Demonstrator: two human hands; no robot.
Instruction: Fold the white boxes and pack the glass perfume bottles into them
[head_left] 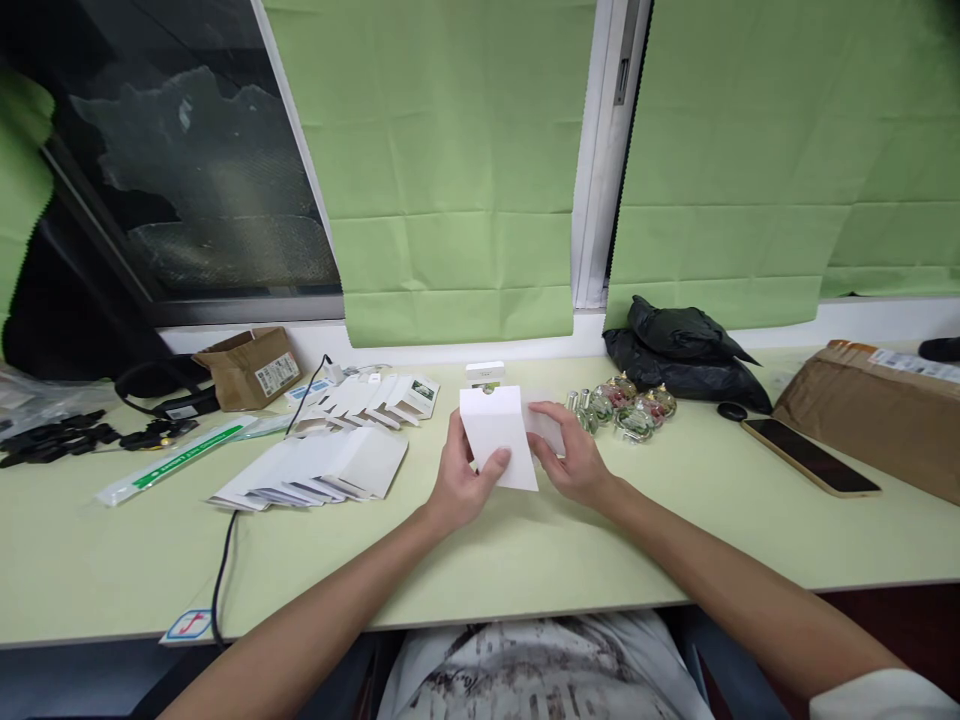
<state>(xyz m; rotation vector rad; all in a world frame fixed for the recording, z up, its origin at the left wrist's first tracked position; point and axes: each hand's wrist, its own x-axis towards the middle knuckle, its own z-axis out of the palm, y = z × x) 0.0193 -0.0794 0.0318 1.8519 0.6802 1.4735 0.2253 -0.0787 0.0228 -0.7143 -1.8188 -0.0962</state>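
Observation:
A small white paper box [491,430], partly unfolded, is held in front of me above the table. My left hand [463,475] grips its left side, with the thumb pressed on the front panel. On the right, my right hand [571,458] pinches a white side panel [546,428] between thumb and fingers. A half-round notch shows at the box's top edge. Behind it stands a small white carton [485,372]. Left of my hands lies a fanned stack of flat white boxes [322,468], and further back a row of white boxes [375,398], one with a green picture.
To the right are several glass ornaments [630,405], a black plastic bag [682,350], a phone [810,457] and a brown parcel [874,410]. At the left sit an open cardboard box [247,368], a green-striped plastic packet [180,460] and a black cable [223,570] crossing the table.

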